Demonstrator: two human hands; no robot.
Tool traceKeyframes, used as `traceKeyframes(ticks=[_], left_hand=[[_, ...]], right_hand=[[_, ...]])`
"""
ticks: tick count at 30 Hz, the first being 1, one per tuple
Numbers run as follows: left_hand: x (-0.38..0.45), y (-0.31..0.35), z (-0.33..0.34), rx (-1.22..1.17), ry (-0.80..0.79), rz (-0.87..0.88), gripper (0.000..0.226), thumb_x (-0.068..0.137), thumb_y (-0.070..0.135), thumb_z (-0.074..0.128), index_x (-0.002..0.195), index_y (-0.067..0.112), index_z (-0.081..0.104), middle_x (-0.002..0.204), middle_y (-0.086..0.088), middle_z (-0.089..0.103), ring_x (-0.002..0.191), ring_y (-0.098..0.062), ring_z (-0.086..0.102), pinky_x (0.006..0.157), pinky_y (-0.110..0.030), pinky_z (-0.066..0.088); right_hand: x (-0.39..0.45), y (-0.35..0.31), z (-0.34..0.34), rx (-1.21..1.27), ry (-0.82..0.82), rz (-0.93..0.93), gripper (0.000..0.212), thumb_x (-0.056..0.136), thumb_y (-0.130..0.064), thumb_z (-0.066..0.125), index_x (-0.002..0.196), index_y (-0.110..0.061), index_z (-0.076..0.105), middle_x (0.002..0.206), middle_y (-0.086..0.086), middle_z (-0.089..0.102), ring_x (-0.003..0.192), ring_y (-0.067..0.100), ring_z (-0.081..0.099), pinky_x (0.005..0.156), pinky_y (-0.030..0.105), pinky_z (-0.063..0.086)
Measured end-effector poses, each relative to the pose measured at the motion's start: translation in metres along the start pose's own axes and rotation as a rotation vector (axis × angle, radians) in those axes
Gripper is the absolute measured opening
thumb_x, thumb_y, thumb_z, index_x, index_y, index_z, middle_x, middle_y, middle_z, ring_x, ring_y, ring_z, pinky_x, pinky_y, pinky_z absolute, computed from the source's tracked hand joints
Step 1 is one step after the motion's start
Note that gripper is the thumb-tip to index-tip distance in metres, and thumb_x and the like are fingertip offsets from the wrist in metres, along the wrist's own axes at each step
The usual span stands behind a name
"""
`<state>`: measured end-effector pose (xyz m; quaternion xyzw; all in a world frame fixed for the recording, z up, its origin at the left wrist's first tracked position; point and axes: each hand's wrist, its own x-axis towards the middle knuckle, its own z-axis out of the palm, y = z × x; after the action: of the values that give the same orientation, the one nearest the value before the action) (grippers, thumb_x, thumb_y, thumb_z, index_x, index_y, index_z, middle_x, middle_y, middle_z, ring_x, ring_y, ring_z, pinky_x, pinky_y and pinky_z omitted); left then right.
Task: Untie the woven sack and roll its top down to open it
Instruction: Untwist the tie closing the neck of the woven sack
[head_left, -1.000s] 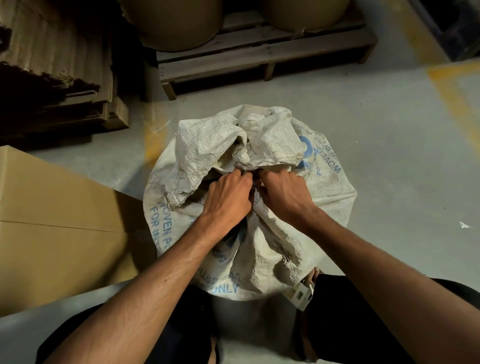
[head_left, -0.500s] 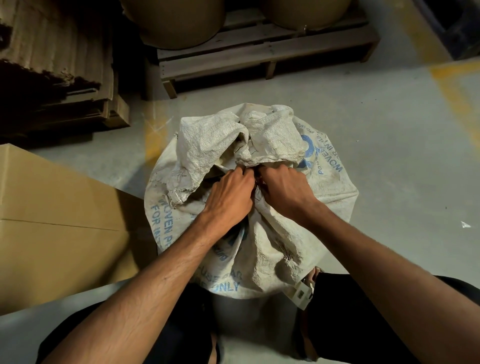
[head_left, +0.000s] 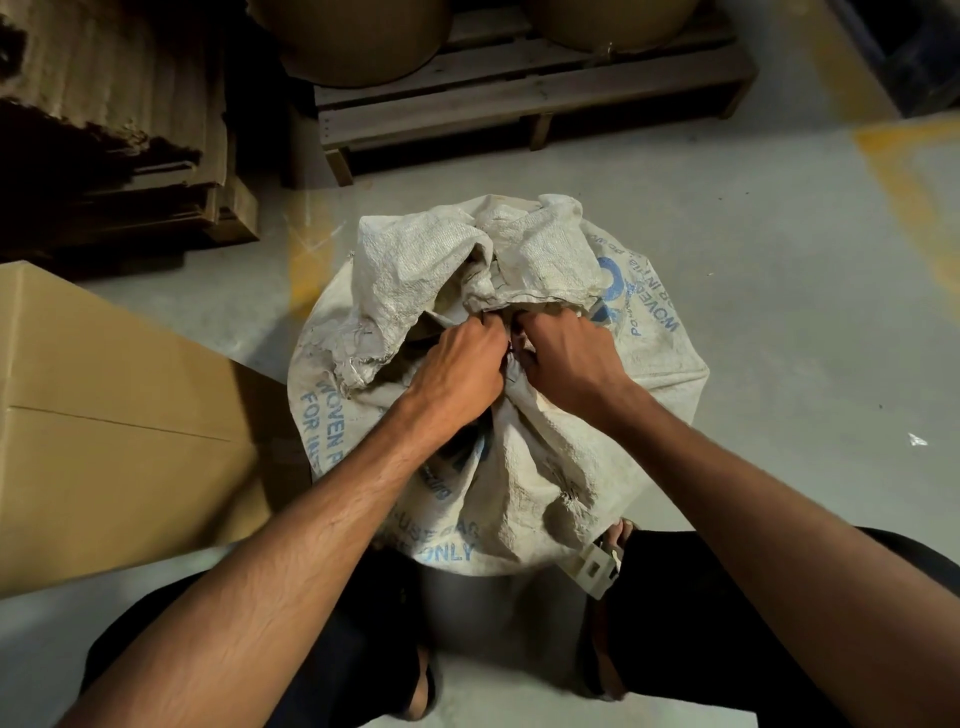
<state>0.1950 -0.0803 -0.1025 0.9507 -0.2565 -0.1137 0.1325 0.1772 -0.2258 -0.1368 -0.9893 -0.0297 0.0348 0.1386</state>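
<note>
A dirty white woven sack with blue print stands upright on the concrete floor between my legs. Its loose top flops away from me above a bunched neck. My left hand and my right hand meet knuckle to knuckle at that neck, both closed on the gathered fabric and the tie. The tie itself is hidden under my fingers. A white tag hangs at the sack's near right side.
A large cardboard box stands close on the left. A wooden pallet carrying brown drums lies straight ahead, stacked dark boards at the far left. Yellow floor paint runs on the right.
Both hands stay clamped at the sack's neck and have crept slightly away from me. The sack's top has barely shifted.
</note>
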Motion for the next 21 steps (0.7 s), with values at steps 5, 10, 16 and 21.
traceKeyframes(ticks=[5, 10, 16, 21], left_hand=[[-0.002, -0.005, -0.006, -0.028, 0.038, 0.006, 0.012, 0.086, -0.005, 0.051, 0.092, 0.005, 0.05, 0.08, -0.009, 0.052, 0.077, -0.032, 0.06, 0.064, -0.028, 0.037], [-0.001, -0.012, -0.003, -0.078, 0.08, -0.038, 0.012, 0.086, 0.001, 0.054, 0.081, 0.009, 0.046, 0.069, 0.001, 0.046, 0.064, -0.025, 0.052, 0.056, -0.034, 0.038], [-0.002, -0.017, 0.0, -0.35, 0.103, -0.312, 0.014, 0.086, 0.006, 0.061, 0.092, 0.014, 0.071, 0.092, 0.002, 0.07, 0.075, -0.019, 0.062, 0.073, -0.034, 0.055], [0.0, -0.024, -0.005, -0.718, -0.012, -0.587, 0.013, 0.088, 0.005, 0.062, 0.089, 0.002, 0.074, 0.096, 0.001, 0.074, 0.084, -0.015, 0.066, 0.071, -0.04, 0.062]], right_hand=[[0.0, -0.001, -0.006, 0.041, 0.014, 0.035, 0.019, 0.098, -0.022, 0.047, 0.105, -0.016, 0.064, 0.104, 0.012, 0.068, 0.093, 0.037, 0.066, 0.063, 0.038, 0.042], [-0.005, -0.002, -0.009, 0.057, 0.007, 0.06, 0.023, 0.101, -0.026, 0.043, 0.106, -0.017, 0.064, 0.106, 0.011, 0.068, 0.093, 0.037, 0.066, 0.063, 0.039, 0.042], [-0.014, -0.006, -0.012, 0.103, -0.042, 0.088, 0.016, 0.095, -0.021, 0.062, 0.11, -0.018, 0.062, 0.108, 0.012, 0.069, 0.097, 0.037, 0.067, 0.071, 0.045, 0.055], [-0.017, -0.012, -0.012, 0.231, -0.008, 0.135, 0.024, 0.089, -0.013, 0.056, 0.106, -0.019, 0.07, 0.101, 0.011, 0.074, 0.088, 0.032, 0.07, 0.07, 0.048, 0.06]])
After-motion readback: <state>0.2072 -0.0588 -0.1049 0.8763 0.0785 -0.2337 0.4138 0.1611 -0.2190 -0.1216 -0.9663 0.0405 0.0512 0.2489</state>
